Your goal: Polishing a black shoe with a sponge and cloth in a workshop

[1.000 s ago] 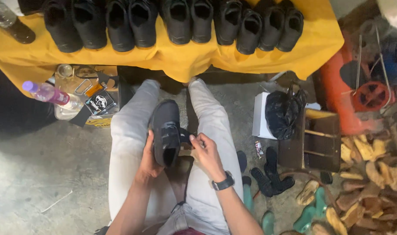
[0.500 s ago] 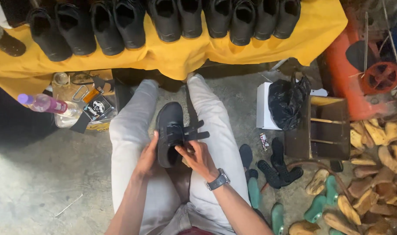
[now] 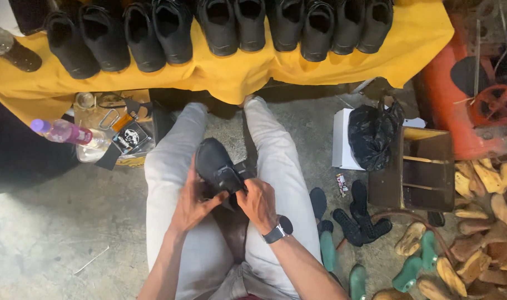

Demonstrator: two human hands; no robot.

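A black shoe (image 3: 213, 161) rests between my knees, toe pointing away from me. My left hand (image 3: 191, 203) cups its near left side. My right hand (image 3: 258, 203), with a dark watch on the wrist, grips the shoe's strap at its right side. Both legs wear light grey trousers (image 3: 170, 183). The shoe's heel is hidden behind my hands.
A low table under a yellow cloth (image 3: 237, 72) carries a row of several black shoes (image 3: 220, 25). A plastic bottle (image 3: 61, 132) and a box of small items lie at the left. At the right are a black bag (image 3: 373, 136), a wooden box (image 3: 420, 169), black soles, and wooden and green shoe lasts (image 3: 476, 233).
The shoe has tilted with its toe swinging left, and my right hand has shifted onto the strap. The camera view has moved slightly.
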